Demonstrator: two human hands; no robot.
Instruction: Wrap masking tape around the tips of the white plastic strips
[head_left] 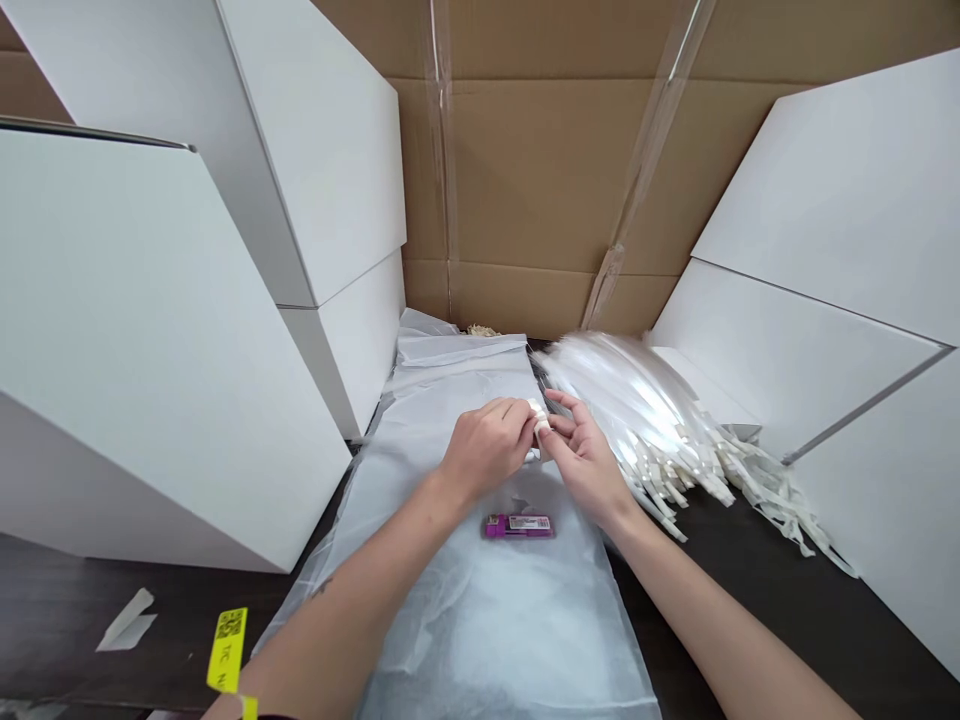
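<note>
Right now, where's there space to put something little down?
Two bare bits: the white sheet nearer than the purple case, between left forearm and right forearm; and the dark table between right forearm, shiny strips and right-hand white boxes. Crowded: the strips, and where left hand and right hand meet at a white piece.

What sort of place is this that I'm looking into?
Probably a hand-work or packing table, walled in by boxes. Large white boxes stand on both sides, taped brown cardboard closes the back, and a heap of translucent strips lies beside the whitish sheeting.
</note>
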